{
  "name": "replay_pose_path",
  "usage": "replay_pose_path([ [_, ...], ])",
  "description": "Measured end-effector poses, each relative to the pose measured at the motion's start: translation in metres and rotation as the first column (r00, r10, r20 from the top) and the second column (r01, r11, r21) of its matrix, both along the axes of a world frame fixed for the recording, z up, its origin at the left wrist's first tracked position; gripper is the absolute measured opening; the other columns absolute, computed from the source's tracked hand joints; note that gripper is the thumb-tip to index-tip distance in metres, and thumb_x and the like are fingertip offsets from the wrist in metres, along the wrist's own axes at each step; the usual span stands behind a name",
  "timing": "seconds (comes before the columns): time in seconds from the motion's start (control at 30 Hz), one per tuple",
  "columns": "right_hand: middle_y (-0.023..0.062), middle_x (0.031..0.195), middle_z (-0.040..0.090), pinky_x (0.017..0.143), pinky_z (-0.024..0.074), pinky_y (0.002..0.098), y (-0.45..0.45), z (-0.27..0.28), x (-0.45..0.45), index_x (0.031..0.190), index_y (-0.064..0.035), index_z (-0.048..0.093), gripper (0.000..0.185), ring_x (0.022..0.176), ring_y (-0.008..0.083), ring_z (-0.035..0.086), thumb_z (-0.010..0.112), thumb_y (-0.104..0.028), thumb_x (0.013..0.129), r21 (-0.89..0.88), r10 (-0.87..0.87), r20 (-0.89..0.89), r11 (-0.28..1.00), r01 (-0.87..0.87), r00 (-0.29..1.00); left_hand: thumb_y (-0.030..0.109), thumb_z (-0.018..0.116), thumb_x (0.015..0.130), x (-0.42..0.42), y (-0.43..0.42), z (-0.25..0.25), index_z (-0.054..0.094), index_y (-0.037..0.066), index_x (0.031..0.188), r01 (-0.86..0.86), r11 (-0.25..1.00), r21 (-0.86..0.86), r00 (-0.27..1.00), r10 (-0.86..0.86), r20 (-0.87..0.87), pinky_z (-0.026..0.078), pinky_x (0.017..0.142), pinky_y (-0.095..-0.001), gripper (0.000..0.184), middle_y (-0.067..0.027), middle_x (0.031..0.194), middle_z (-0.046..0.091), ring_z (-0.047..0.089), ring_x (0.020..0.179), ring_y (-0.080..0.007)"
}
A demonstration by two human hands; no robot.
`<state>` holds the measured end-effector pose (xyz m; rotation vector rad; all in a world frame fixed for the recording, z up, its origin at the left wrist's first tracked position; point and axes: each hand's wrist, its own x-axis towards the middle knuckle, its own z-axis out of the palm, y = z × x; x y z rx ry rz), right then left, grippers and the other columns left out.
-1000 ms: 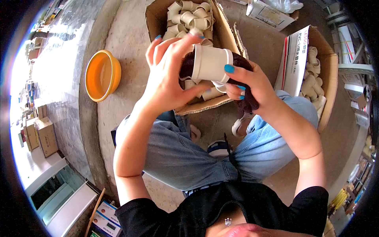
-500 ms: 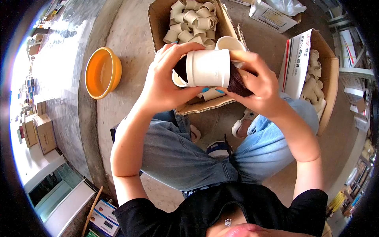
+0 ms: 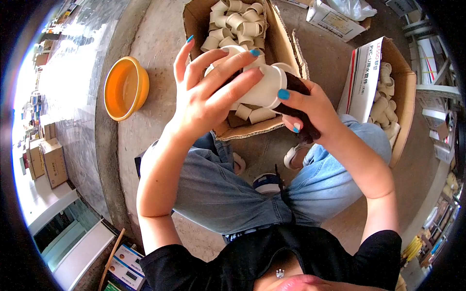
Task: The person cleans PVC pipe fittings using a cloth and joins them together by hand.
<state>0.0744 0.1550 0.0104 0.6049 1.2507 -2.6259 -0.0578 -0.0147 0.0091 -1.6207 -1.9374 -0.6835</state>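
Where the head camera looks down past the knees, I see a cream pipe fitting (image 3: 267,87) held up over an open carton (image 3: 257,130) of similar pieces (image 3: 251,29). The right hand (image 3: 318,106) is closed on the fitting's right end, thumb laid on the rim, with a dark cloth (image 3: 297,85) bunched in the same grip and hanging below. The left hand (image 3: 206,94) reaches across the other end, fingers spread and nearly straight, clasping nothing firmly; I cannot tell which fingertips bear on the wall, and the thumb is hidden.

I judge the fitting light for its bulk, hollow and stiff, as moulded plastic would be. Its smooth wall could slide under bare skin, so I would hold it by the raised rim, thumb outside and fingers behind. It should take a squeeze well, though a hard drop might chip an edge. The cloth looks soft and limp.
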Motion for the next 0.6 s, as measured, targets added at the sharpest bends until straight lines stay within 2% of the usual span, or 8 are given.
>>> replay_pose_path([
  [0.1,0.0046,0.07,0.059,0.039,0.0376,0.0178,0.003,0.002,-0.002,0.092,-0.0001,0.059,0.026,0.043,0.0049,0.047,0.07,-0.018,0.077,0.009,-0.033,-0.017,0.999,0.034,0.999,0.003,0.062,0.055,-0.004,0.003,0.004,0.056,0.017,0.111,0.024,0.998,-0.061,0.999,-0.026,-0.027,0.028,0.101,-0.0477,0.058,-0.0038,0.119,0.056,0.051,0.107,-0.0259],
  [0.2,0.0025,0.067,0.059,0.041,0.0385,0.0193,0.008,0.009,-0.001,0.089,0.0003,0.061,0.024,0.047,0.0047,0.049,0.069,-0.018,0.077,0.398,-0.001,-0.116,0.916,0.048,0.993,0.02,0.072,0.058,-0.006,-0.002,0.018,0.045,0.007,0.124,0.14,0.975,-0.172,0.874,-0.04,0.484,0.029,0.101,-0.0406,0.072,-0.0111,0.124,0.051,0.045,0.116,-0.0275],
  [0.27,0.0014,0.066,0.061,0.047,0.0432,0.0216,0.007,0.017,0.003,0.089,0.0016,0.062,0.025,0.053,0.0064,0.054,0.069,-0.017,0.075,0.536,0.035,-0.212,0.839,0.087,0.977,0.039,0.076,0.061,-0.013,-0.003,0.012,0.04,-0.003,0.127,0.258,0.963,-0.08,0.59,-0.091,0.803,0.029,0.101,-0.0349,0.086,-0.0162,0.123,0.05,0.043,0.118,-0.024],
  [0.3,0.0077,0.075,0.065,0.056,0.0497,0.0253,0.006,0.008,0.006,0.092,0.0018,0.063,0.028,0.061,0.0141,0.062,0.071,-0.014,0.071,0.769,0.102,-0.351,0.598,0.224,0.931,0.037,0.076,0.061,-0.013,-0.003,0.01,0.043,-0.001,0.125,0.266,0.963,-0.051,0.549,-0.108,0.829,0.032,0.097,-0.0359,0.081,-0.0153,0.117,0.052,0.046,0.113,-0.0262],
  [0.37,0.0147,0.086,0.066,0.064,0.0528,0.0303,0.006,0.0,0.003,0.094,0.0016,0.063,0.032,0.073,0.0234,0.066,0.074,-0.012,0.067,0.789,0.303,-0.615,0.23,0.57,0.728,0.032,0.076,0.061,-0.013,-0.003,0.007,0.049,0.002,0.121,0.278,0.96,0.007,0.463,-0.141,0.875,0.037,0.09,-0.0378,0.072,-0.0135,0.104,0.057,0.05,0.102,-0.0305],
  [0.4,0.0185,0.091,0.064,0.068,0.0534,0.0329,0.004,-0.002,0.004,0.095,0.0001,0.063,0.034,0.08,0.0284,0.066,0.075,-0.011,0.065,0.78,0.314,-0.622,0.177,0.6,0.717,0.031,0.076,0.061,-0.015,-0.004,0.011,0.051,0.001,0.117,0.306,0.948,-0.091,0.56,-0.101,0.822,0.038,0.089,-0.0375,0.069,-0.0141,0.101,0.058,0.052,0.097,-0.0298],
  [0.5,0.0174,0.09,0.065,0.064,0.0512,0.0288,0.01,0.001,0.001,0.102,0.0072,0.058,0.041,0.071,0.0229,0.066,0.074,-0.007,0.066,0.743,0.489,-0.586,0.005,0.669,0.647,0.029,0.076,0.059,-0.012,-0.004,0.009,0.053,0.0,0.114,0.249,0.965,-0.087,0.59,-0.08,0.803,0.038,0.088,-0.0365,0.066,-0.0144,0.099,0.058,0.052,0.093,-0.0288],
  [0.6,0.0159,0.085,0.064,0.067,0.0516,0.0308,0.004,-0.001,0.0,0.095,0.0003,0.062,0.032,0.074,0.0224,0.065,0.073,-0.012,0.068,0.827,0.249,-0.551,0.291,0.481,0.796,0.027,0.076,0.056,-0.01,-0.003,0.006,0.055,0.003,0.111,0.169,0.983,-0.068,0.677,-0.066,0.733,0.037,0.087,-0.0364,0.064,-0.0115,0.095,0.058,0.052,0.091,-0.0273],
])
